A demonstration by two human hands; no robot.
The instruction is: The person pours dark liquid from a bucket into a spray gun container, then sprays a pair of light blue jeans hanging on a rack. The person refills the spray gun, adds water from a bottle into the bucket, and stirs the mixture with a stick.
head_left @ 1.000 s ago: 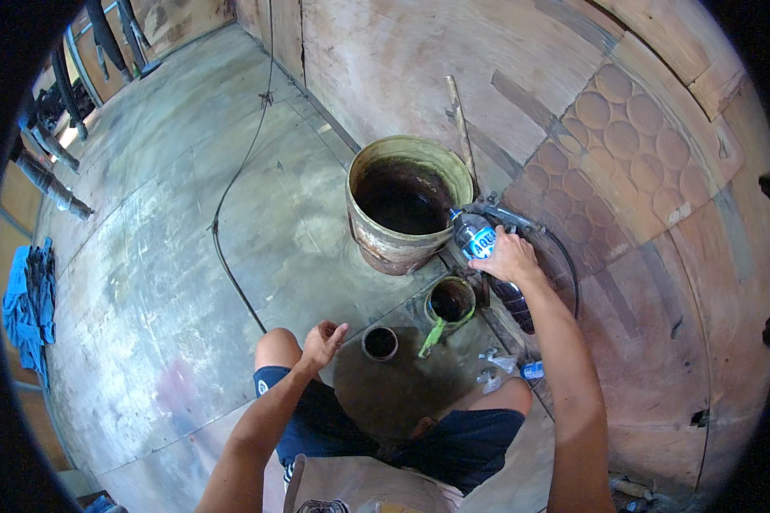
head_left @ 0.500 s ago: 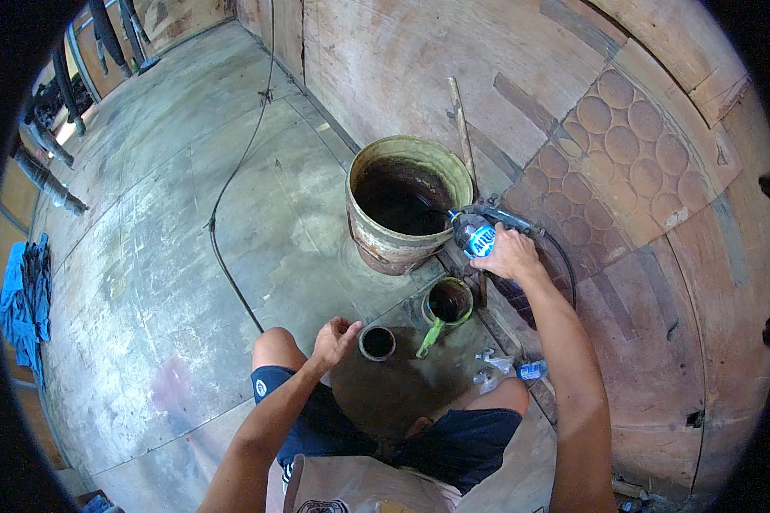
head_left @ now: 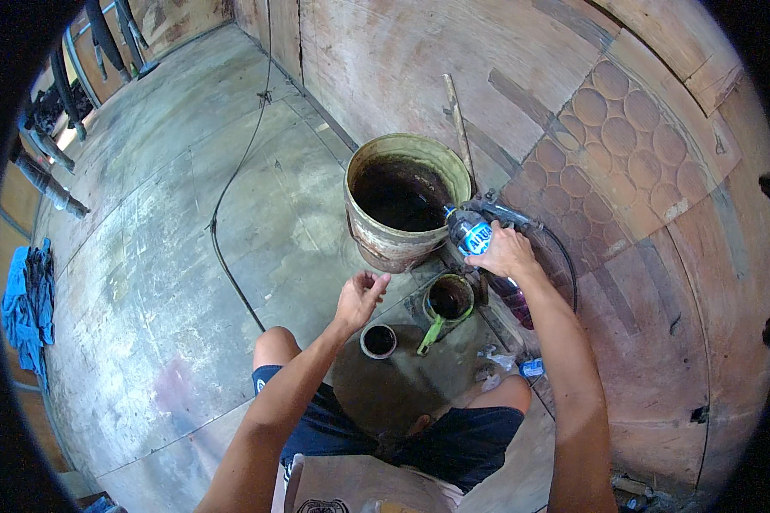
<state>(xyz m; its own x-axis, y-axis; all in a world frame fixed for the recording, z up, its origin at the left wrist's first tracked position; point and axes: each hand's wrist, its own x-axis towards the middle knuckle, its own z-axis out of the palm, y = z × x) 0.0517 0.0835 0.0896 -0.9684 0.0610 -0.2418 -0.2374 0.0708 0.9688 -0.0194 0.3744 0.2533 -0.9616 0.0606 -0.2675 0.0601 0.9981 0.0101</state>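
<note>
In my right hand (head_left: 506, 254) is a plastic bottle (head_left: 466, 227) with a blue label and dark contents. It leans with its blue cap toward the right rim of a large stained bucket (head_left: 370, 232), which has dark liquid inside. My left hand (head_left: 362, 299) hovers in front of the bucket, fingers loosely curled and apart, holding nothing I can see. Just below that hand stands a small cup (head_left: 378, 341) of dark liquid. To the cup's right is a small pot (head_left: 450, 297) with dark contents and a green handle (head_left: 431, 335) sticking out over its near rim.
A wooden stick (head_left: 459, 124) leans by the wall behind the bucket. A black hose (head_left: 565, 256) loops at the right, and a dark cable (head_left: 222, 256) crosses the floor at left. Crumpled clear plastic (head_left: 498, 357) lies near my right knee. Blue cloth (head_left: 27, 295) hangs far left.
My left hand has risen away from beside the cup, moving forward and right toward the bucket. My right hand still holds the bottle at the bucket's rim, shifted only slightly.
</note>
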